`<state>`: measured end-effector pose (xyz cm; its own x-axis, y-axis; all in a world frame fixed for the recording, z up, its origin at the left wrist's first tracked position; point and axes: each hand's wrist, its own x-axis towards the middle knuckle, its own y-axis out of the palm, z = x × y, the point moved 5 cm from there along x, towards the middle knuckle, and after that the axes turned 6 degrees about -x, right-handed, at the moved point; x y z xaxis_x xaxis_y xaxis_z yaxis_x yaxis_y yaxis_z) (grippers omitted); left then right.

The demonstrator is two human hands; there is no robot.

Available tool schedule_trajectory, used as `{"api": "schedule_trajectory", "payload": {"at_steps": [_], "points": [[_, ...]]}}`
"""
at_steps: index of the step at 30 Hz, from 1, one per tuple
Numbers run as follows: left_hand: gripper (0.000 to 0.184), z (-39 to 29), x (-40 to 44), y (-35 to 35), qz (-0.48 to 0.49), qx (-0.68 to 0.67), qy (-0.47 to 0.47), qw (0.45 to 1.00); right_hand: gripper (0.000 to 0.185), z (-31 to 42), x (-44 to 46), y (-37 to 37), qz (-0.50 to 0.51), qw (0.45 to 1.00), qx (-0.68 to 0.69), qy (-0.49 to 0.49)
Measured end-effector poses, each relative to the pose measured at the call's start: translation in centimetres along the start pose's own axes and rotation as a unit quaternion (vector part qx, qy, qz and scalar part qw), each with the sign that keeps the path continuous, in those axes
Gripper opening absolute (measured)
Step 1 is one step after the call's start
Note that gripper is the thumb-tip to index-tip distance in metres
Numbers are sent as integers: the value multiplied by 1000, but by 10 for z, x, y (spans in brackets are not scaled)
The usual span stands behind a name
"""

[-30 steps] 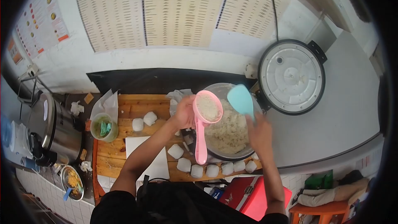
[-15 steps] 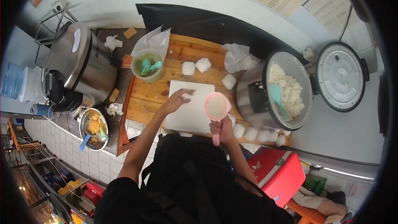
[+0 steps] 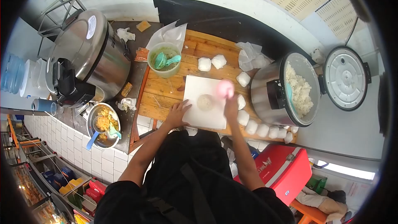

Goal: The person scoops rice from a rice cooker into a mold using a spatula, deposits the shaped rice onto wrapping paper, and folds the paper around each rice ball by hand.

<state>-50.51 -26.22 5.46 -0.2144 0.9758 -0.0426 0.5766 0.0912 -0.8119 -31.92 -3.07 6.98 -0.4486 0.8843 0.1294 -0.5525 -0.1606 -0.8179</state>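
A white sheet of paper [image 3: 198,85], perhaps a stack, lies on the wooden table, with a round mound of white rice [image 3: 204,103] on it. At the paper's lower left edge, my left hand [image 3: 177,115] rests with its fingers spread, holding nothing. My right hand [image 3: 231,107] is closed around the handle of a pink cup [image 3: 225,88], which is smeared by motion. The cup is tipped over near the paper's right side, just right of the mound; its inside is hidden. Several white wrapped parcels [image 3: 243,118] line the table's right and front edges.
An open rice cooker [image 3: 265,87] full of rice stands on the right. Left of the paper is a tub [image 3: 164,72] with a green ladle [image 3: 161,61]. A large closed cooker [image 3: 112,54] and a bowl of orange food [image 3: 103,122] stand farther left. A red cooler [image 3: 286,170] sits below right.
The rice that was in the pink cup now lies as a mound on the paper. My right hand has tipped the cup over. My left hand has come down onto the paper's edge.
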Motion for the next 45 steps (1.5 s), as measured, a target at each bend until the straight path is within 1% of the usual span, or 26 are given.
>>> {"api": "schedule_trajectory", "payload": {"at_steps": [1,2,3,6,7,8,10,11,13,14,16,23,25,29,31,33,34,35,36,37,38,39,40,42,44,45], "points": [[105,-2,-3,-2,1,-8,20,1000,32,-20,25,-1,50,995,-83,26],[105,-4,-5,-4,4,-9,23,1000,39,-10,37,-28,-129,986,-86,-56],[106,-4,-7,-5,16,-12,19,1000,47,-10,52,-44,-161,969,-159,-101],[103,-4,-6,-5,26,-18,17,999,52,19,54,-72,-144,967,-189,-92],[100,-4,-7,-4,22,-22,12,999,57,10,46,-41,122,979,-116,-117],[100,-4,-6,-2,24,-22,17,999,63,2,23,-15,378,916,-33,-133],[80,2,-1,7,3,-29,-2,1000,65,18,-18,-4,395,826,-229,-330],[80,6,4,14,4,-30,1,1000,50,20,-28,-7,408,819,-247,-319],[58,11,9,26,-32,-33,41,998,29,-29,-28,22,399,844,-195,-302],[58,7,11,24,-29,-35,39,998,29,-34,-29,22,401,843,-194,-301],[45,-7,20,24,27,-98,41,994,17,-33,-24,21,395,857,-141,-300],[44,-77,38,23,-4,-7,133,991,14,-15,-2,-21,360,906,-23,-222],[42,-66,52,55,67,40,84,993,14,-9,2,-28,351,918,56,-173],[29,-65,53,35,-17,27,28,999,14,9,-21,-44,245,942,59,-220],[23,-53,46,33,-33,-7,33,999,14,-20,-25,-23,279,943,6,-183],[19,-15,37,45,31,120,-17,992,16,-37,-25,-17,219,956,35,-194],[19,-3,33,37,31,123,-16,992,19,-51,-23,-12,256,959,93,-76],[19,5,28,20,-49,31,13,998,22,-65,-24,-5,289,945,149,44],[20,9,24,6,-127,-62,41,989,22,-59,-24,-4,288,944,153,45],[20,10,28,3,-125,-60,42,990,25,-57,-24,-2,278,927,222,120],[22,27,39,9,-61,-231,-94,967,28,-56,-23,-1,266,899,289,193],[25,36,41,21,6,-390,-225,893,28,-60,-22,7,266,899,290,192],[25,37,42,28,5,-389,-226,893,30,-67,-21,19,248,898,300,207],[31,38,43,42,-80,-626,-259,731,31,-74,-19,28,231,896,309,220],[31,42,45,46,-67,-614,-280,735,32,-72,-17,27,224,939,149,214],[31,43,44,49,-55,-603,-303,736,32,-70,-20,30,224,939,148,214]]}}
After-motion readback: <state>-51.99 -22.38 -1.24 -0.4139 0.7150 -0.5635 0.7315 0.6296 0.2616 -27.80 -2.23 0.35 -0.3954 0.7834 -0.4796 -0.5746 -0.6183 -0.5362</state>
